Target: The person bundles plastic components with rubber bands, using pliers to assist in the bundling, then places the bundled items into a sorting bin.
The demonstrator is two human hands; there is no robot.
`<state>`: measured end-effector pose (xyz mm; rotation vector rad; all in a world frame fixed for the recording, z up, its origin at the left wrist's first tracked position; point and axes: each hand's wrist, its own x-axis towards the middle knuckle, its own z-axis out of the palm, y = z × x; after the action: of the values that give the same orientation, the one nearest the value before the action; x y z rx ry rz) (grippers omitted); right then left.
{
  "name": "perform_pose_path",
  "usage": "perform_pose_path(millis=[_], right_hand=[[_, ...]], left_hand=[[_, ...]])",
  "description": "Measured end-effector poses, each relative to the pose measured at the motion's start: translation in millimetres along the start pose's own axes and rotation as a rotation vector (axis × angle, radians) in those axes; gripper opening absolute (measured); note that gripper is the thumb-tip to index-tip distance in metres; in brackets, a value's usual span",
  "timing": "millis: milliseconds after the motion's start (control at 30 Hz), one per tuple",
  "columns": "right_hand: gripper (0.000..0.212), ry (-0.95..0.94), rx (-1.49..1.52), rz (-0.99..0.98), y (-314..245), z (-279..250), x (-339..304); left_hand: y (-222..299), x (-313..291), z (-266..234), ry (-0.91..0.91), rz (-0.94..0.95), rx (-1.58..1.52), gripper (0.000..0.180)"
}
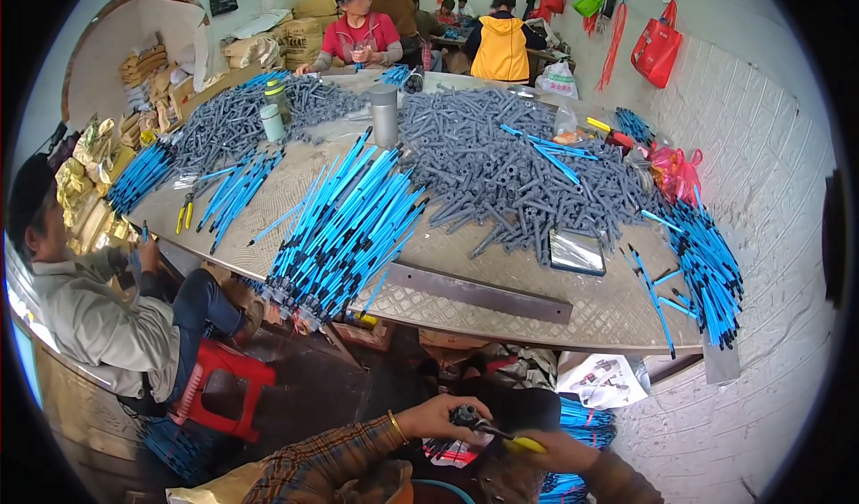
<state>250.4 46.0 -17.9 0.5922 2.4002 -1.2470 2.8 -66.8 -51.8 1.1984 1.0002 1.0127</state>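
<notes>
Pale walls (747,119) enclose a room whose middle is filled by a broad desk (445,255). At 6 o'clock, off its near edge, is a dark grey piece (463,415), the fingers of the left hand (438,417) closed around it. Toward 5 o'clock, the right hand (562,453) has its fingers wrapped on yellow-handled pliers (525,445); their metal end reaches the piece, but I cannot tell whether it bites. Near 4 o'clock sits a white bag (604,381). On the desk, a dark metal bar (483,293) runs along the near edge, with a blue rod bundle (344,218) at 9 o'clock and a grey parts heap (519,160) between 1 and 2. Farther out, a seated person (98,316) is near 9, a red stool (234,372) at 8, and a yellow-jacketed person (501,50) at 1.
</notes>
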Motion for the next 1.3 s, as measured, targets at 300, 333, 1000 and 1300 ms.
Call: perform_pose_path(millis=[300, 333, 1000, 1300], right_hand=[[0.067, -0.322, 0.709, -0.054, 36, 36, -2], [0.067, -0.072, 0.411, -0.244, 21, 18, 2], [0.034, -0.548, 0.939, 0.127, -8, -2, 1], [0.029, -0.522, 0.929, 0.108, -13, -15, -3]], left_hand=[[0, -2, 7, -0.076, -0.013, -0.027, 0.038], [-1, 2, 1, -0.037, 0.033, 0.016, 0.039], [4, 3, -4, -0.152, -0.016, -0.079, 0.044], [9, 1, 1, -0.164, -0.039, -0.031, 0.034]])
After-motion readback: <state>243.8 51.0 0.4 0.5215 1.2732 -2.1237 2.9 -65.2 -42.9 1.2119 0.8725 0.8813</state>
